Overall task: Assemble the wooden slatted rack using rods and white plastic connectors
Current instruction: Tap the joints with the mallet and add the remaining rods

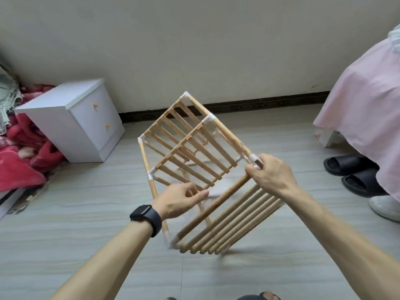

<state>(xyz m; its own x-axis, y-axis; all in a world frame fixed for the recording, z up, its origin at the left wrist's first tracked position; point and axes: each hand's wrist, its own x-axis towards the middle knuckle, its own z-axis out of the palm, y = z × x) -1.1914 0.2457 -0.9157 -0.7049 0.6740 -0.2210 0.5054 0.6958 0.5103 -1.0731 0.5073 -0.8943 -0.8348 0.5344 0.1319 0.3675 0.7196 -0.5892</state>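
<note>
Wooden rack (192, 152) held tilted above the floor (86, 224), centre of the frame.

Both hands are on the rack: the right hand (270, 174), right of centre, is closed around a white plastic connector (255, 160) at a corner where rods meet, and the left hand (179, 200), wearing a dark watch (147, 217), has its fingers curled loosely at a slat near the middle; whether it grips firmly I cannot tell. Two slatted shelves (194, 148) sit in the upper part, and a row of round rods (233, 221) runs toward the lower centre. A white bedside cabinet (71, 120) stands at the left beside red blankets (19, 156). Black slippers (355, 172) lie at the right under a pink cloth (363, 100).
</note>
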